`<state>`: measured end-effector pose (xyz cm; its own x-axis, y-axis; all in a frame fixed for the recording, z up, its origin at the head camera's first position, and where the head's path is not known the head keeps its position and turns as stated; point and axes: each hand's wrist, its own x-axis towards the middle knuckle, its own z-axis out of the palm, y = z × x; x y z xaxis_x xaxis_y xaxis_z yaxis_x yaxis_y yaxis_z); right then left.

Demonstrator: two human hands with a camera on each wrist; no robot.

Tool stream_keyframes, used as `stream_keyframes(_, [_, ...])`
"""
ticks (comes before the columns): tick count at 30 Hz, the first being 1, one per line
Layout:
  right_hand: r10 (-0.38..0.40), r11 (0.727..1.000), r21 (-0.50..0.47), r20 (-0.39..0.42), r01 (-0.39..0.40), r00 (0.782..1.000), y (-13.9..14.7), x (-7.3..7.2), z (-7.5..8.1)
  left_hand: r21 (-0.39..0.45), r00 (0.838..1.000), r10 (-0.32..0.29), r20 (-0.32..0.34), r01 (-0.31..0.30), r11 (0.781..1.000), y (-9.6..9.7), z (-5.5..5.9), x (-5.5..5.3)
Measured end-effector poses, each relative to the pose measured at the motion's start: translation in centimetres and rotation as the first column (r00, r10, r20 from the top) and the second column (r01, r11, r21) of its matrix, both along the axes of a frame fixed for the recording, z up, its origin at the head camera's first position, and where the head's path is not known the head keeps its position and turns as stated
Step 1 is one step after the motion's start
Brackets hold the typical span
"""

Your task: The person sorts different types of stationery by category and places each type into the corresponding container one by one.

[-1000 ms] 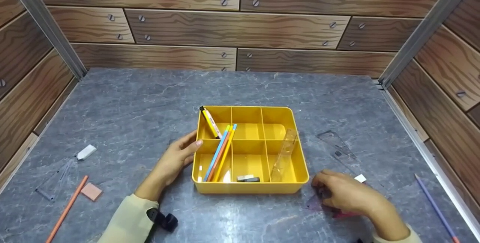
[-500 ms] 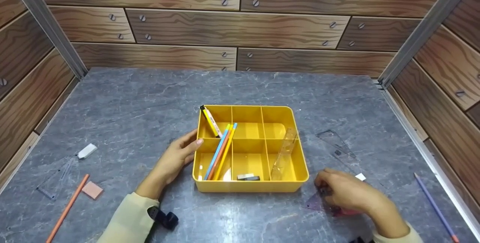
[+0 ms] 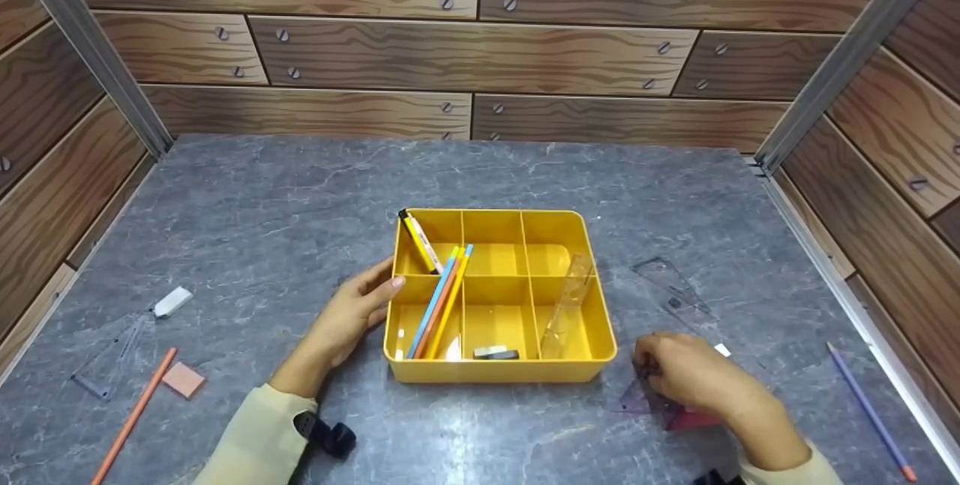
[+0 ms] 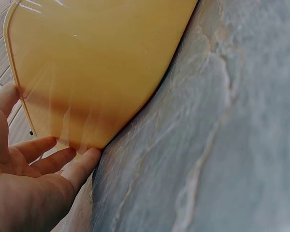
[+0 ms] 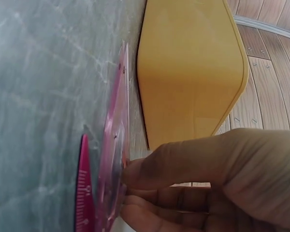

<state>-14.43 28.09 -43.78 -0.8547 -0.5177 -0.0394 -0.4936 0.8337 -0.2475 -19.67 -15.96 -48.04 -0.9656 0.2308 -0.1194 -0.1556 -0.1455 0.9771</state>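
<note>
My left hand (image 3: pixel 351 320) holds the left side of a yellow compartment box (image 3: pixel 495 371), thumb over the rim and fingers against the outer wall (image 4: pixel 96 67). To the right of the box, my right hand (image 3: pixel 690 372) is bent down over a clear purple set square (image 3: pixel 632 401). Close up in the right wrist view, thumb and fingertips pinch the set square (image 5: pixel 112 130), which stands slightly tilted near the table. Partly under that hand lies a magenta ruler-like piece with markings (image 5: pixel 83 193). My palm hides part of both.
Inside the box are pencils (image 3: pixel 444 305), markers (image 3: pixel 422 241), a clear ruler (image 3: pixel 566 309) and an eraser (image 3: pixel 495 353). Right lie a clear set square (image 3: pixel 673 291) and purple pencil (image 3: pixel 870 410); left, a white eraser (image 3: pixel 172 303), pink eraser (image 3: pixel 183 380) and orange pencil (image 3: pixel 135 414).
My right hand has shifted slightly right and away from the box, its fingers drawing closer over the purple set square. The left hand stays on the box.
</note>
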Motion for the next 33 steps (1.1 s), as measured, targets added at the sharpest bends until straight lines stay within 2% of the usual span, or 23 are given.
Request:
stream_keyframes(7, [-0.01,1.0,0.004,0.004,0.01,1.0,0.11,-0.16,0.19,0.001,1.0,-0.002,-0.004,0.002,1.0,-0.04,-0.04,-0.06])
stream_keyframes(16, [-0.088,0.995,0.046,0.081,0.084,0.993,0.2,-0.3,0.18,-0.002,1.0,0.009,-0.001,-0.009,1.0,0.04,0.0,0.06])
stream_keyframes(19, [-0.102,0.994,0.053,0.081,0.098,0.991,0.27,-0.3,0.09,0.002,1.0,0.014,0.002,-0.014,1.0,0.07,0.03,0.1])
stream_keyframes(28, [-0.108,0.994,0.024,0.029,0.107,0.994,0.55,-0.44,0.09,-0.016,1.0,0.007,-0.004,-0.007,1.0,0.08,0.01,0.1])
stream_keyframes(33, [-0.088,0.994,0.056,-0.045,0.091,0.995,0.31,-0.4,0.32,-0.025,1.0,-0.002,-0.007,0.002,1.0,0.05,0.08,0.08])
